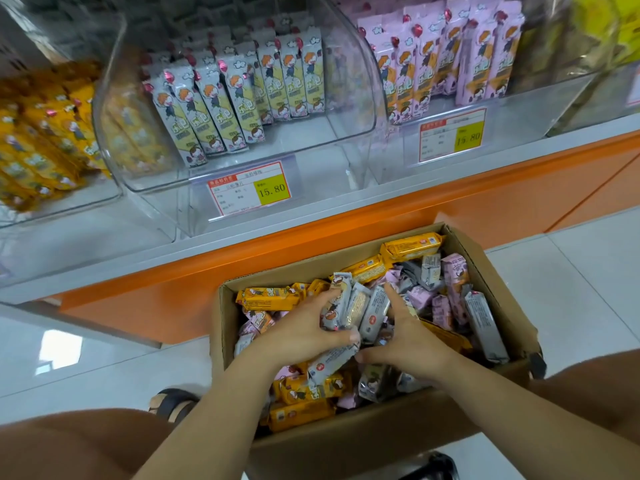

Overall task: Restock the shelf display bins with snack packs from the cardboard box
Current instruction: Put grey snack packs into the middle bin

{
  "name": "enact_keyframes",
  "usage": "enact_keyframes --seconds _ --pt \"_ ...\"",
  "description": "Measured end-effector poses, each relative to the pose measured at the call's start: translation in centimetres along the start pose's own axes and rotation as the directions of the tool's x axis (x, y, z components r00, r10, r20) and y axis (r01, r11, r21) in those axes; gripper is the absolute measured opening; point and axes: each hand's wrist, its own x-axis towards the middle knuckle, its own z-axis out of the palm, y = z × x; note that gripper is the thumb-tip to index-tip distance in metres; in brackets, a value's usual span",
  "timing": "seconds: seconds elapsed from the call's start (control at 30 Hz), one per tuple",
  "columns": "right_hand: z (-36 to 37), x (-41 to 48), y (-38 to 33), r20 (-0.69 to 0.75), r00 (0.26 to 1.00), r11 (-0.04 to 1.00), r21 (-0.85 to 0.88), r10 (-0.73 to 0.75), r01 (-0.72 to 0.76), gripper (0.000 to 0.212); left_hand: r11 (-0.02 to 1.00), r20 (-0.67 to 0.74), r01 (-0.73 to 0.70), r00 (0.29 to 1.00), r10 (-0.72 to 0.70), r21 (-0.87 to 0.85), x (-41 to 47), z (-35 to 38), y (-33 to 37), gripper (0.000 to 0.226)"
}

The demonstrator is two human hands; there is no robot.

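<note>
An open cardboard box (491, 251) on the floor holds several loose snack packs in grey, pink and orange wrappers. My left hand (298, 336) grips a bundle of grey packs (341, 306) in the middle of the box. My right hand (407, 336) presses against the other side of the same bundle, fingers spread among the packs. On the shelf above, a clear bin (242, 174) holds a row of upright grey packs (221, 105). The bin to its right holds pink packs (450, 53). The bin at the left holds orange packs (38, 140).
An orange shelf base (346, 223) runs behind the box. Price tags (249, 192) reading 15.80 hang on the bin fronts. White tiled floor (588, 292) lies to the right. My knees frame the box, and a sandalled foot (173, 403) shows at its left.
</note>
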Motion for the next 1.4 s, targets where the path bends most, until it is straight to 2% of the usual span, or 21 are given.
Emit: enact_keyframes --seconds 0.13,0.27,0.37,0.5,0.6,0.67,0.73,0.83,0.87,0.93,1.0,1.1,1.3,1.4 --pt "-0.6 -0.5 -0.2 0.007 1.0 1.0 0.009 -0.024 0.024 0.111 0.998 0.049 0.012 0.999 -0.009 -0.066 -0.3 -0.1 -0.9 0.098" --pt "-0.7 -0.2 -0.5 -0.002 0.998 0.998 0.003 -0.069 0.069 0.098 0.985 -0.066 -0.007 0.998 -0.004 -0.17 -0.3 0.4 -1.6 0.082" --pt "-0.4 0.4 -0.4 -0.064 0.993 0.995 0.0 -0.1 0.101 0.098 0.97 -0.164 -0.019 0.986 -0.021 -0.242 -0.1 0.8 -2.0 0.075" --pt "0.1 0.9 -0.3 -0.129 0.983 0.991 0.019 -0.128 0.132 0.097 0.998 -0.246 0.024 0.968 -0.039 -0.063 0.3 0.7 -2.9 0.077" --pt "0.5 1.1 -0.6 -0.197 0.964 0.984 -0.044 -0.18 0.174 0.106 0.991 -0.213 0.001 0.977 -0.029 -0.131 0.3 0.2 -3.2 0.075" --pt "0.5 1.3 -0.7 -0.212 0.959 0.982 -0.056 -0.186 0.178 0.107 0.995 -0.192 -0.004 0.981 -0.016 -0.099 0.4 0.0 -3.3 0.075" --pt "0.4 1.6 -0.7 -0.188 0.967 0.984 -0.081 -0.172 0.159 0.094 0.995 -0.149 0.004 0.989 -0.018 -0.095 0.3 -0.1 -3.3 0.077" --pt "0.3 2.1 -0.6 -0.177 0.972 0.985 -0.096 -0.157 0.142 0.064 0.988 -0.111 0.025 0.993 -0.042 -0.149 0.4 -0.2 -3.4 0.082" --pt "0.4 2.2 -0.5 -0.181 0.97 0.984 -0.1 -0.163 0.146 0.061 0.985 -0.106 0.027 0.993 -0.046 -0.17 0.3 -0.2 -3.4 0.083" --pt "0.3 2.5 -0.4 -0.144 0.975 0.981 -0.123 -0.17 0.153 0.075 0.974 -0.095 0.035 0.994 -0.057 -0.226 0.3 -0.3 -3.7 0.087" --pt "0.3 2.3 -0.8 -0.023 0.985 0.983 -0.072 -0.171 0.169 0.087 0.964 -0.1 0.039 0.993 -0.067 -0.264 0.3 -0.3 -3.8 0.093" --pt "0.2 2.1 -1.2 0.125 0.98 0.986 -0.031 -0.156 0.161 0.093 0.957 -0.135 0.034 0.988 -0.076 -0.288 0.3 0.0 -3.7 0.096" --pt "0.0 2.7 -1.4 0.156 0.976 0.986 0.084 -0.153 0.141 0.093 0.928 -0.124 0.025 0.989 -0.077 -0.372 0.1 0.0 -3.7 0.084" --pt "-0.1 2.7 -1.8 0.157 0.968 0.979 0.088 -0.198 0.186 0.094 0.88 -0.088 0.018 0.994 -0.068 -0.475 -0.3 -0.6 -3.2 0.079"
